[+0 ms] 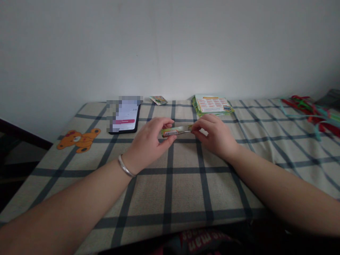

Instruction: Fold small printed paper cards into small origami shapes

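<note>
A small, flat green packet (170,132) with printed labelling is held between both hands, just above the checked tablecloth. Its left end sits in the pinch of my left hand (151,141), thumb below and fingers above. My right hand (214,134) closes its thumb and fingertips on the right end. One edge of the packet catches the light. Its exact contents cannot be made out. Behind my right hand lies a larger green packet (212,104) with a white printed panel.
A phone (127,120) with a lit screen lies left of my hands. Farther left is an orange bear cutout (79,140). A small printed card (158,100) rests by the wall. Tangled coloured ribbons (316,113) lie at the right on the checked tablecloth (186,187).
</note>
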A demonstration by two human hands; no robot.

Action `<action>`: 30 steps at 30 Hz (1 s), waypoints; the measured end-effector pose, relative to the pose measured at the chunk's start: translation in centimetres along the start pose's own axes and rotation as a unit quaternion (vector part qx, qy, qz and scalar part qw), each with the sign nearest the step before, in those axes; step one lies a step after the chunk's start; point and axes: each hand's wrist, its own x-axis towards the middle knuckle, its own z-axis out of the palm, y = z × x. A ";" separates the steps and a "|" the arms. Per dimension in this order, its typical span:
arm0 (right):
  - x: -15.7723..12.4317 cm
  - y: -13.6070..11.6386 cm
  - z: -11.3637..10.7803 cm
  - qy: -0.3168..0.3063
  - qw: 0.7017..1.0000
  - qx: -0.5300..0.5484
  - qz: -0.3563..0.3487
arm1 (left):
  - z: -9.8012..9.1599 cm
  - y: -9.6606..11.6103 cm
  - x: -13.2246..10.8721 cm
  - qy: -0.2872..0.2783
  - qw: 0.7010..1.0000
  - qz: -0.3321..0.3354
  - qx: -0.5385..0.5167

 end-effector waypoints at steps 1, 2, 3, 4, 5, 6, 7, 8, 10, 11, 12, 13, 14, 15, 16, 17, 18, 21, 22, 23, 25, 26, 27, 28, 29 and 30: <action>0.0 0.1 0.0 0.004 1.000 0.001 0.003 | 0.0 0.0 0.0 -0.004 1.000 -0.011 -0.006; 0.0 0.1 0.0 0.007 1.000 0.001 0.007 | 0.0 -0.1 0.0 -0.005 1.000 -0.020 -0.009; 0.0 0.2 0.0 0.008 1.000 0.001 0.011 | 0.0 -0.1 0.0 -0.006 1.000 -0.025 -0.009; 0.0 0.2 0.0 0.009 1.000 0.001 0.015 | 0.0 -0.1 0.0 -0.006 1.000 -0.027 -0.008; 0.0 0.2 0.0 0.010 1.000 0.001 0.018 | 0.0 -0.1 0.0 -0.006 1.000 -0.026 -0.007; 0.0 0.3 0.0 0.010 1.000 0.002 0.019 | -0.1 -0.1 0.1 -0.007 1.000 -0.022 -0.006; 0.0 0.3 0.0 0.012 1.000 0.004 0.019 | -0.1 -0.1 0.1 -0.009 1.000 -0.015 -0.006; 0.1 0.3 0.1 0.016 1.000 0.007 0.018 | -0.1 -0.1 0.1 -0.010 1.000 -0.008 -0.005; 0.1 0.3 0.1 0.028 0.999 0.022 0.011 | -0.1 -0.1 0.1 -0.010 1.000 0.006 0.001; 0.1 0.3 0.2 0.033 0.999 0.034 0.004 | -0.1 -0.1 0.1 -0.008 1.000 0.011 0.005; 0.1 0.3 0.2 0.037 0.998 0.047 -0.003 | 0.0 -0.1 0.0 -0.004 1.000 0.015 0.008; 0.1 0.2 0.2 0.038 0.998 0.058 -0.009 | 0.0 -0.1 0.0 -0.001 1.000 0.017 0.011; 0.0 0.2 0.2 0.037 0.997 0.066 -0.013 | 0.0 -0.1 0.0 0.000 1.000 0.018 0.011; 0.0 0.1 0.2 0.033 0.997 0.068 -0.013 | 0.0 0.0 0.0 0.002 1.000 0.018 0.011; 0.0 0.1 0.3 0.030 0.997 0.064 -0.007 | 0.0 0.0 0.1 0.003 1.000 0.018 0.010; -0.1 0.0 0.3 0.027 0.998 0.058 0.003 | 0.0 0.0 0.1 0.004 1.000 0.018 0.008; -0.1 0.0 0.3 0.025 0.998 0.052 0.014 | 0.0 0.0 0.1 0.003 1.000 0.019 0.005; -0.2 0.0 0.5 0.034 0.997 0.054 0.040 | 0.0 0.1 0.0 -0.002 1.000 0.027 -0.012; -0.2 0.0 0.6 0.038 0.996 0.064 0.046 | 0.0 0.1 0.0 -0.006 0.999 0.030 -0.021; -0.2 0.0 0.6 0.041 0.995 0.075 0.052 | 0.0 0.2 -0.1 -0.010 0.999 0.032 -0.031; -0.2 0.2 0.7 0.038 0.994 0.090 0.057 | -0.1 0.2 -0.2 -0.024 0.998 0.037 -0.047; -0.2 0.2 0.7 0.033 0.994 0.093 0.052 | -0.1 0.3 -0.3 -0.034 0.997 0.041 -0.054; -0.2 0.3 0.7 0.027 0.994 0.094 0.041 | -0.2 0.3 -0.3 -0.045 0.996 0.047 -0.063; -0.1 0.4 0.7 0.017 0.995 0.093 0.028 | -0.2 0.3 -0.4 -0.057 0.994 0.053 -0.073; -0.1 0.6 0.7 0.007 0.996 0.092 0.015 | -0.3 0.3 -0.4 -0.068 0.992 0.061 -0.084; -0.1 0.7 0.7 -0.002 0.996 0.090 0.005 | -0.3 0.3 -0.4 -0.074 0.990 0.071 -0.094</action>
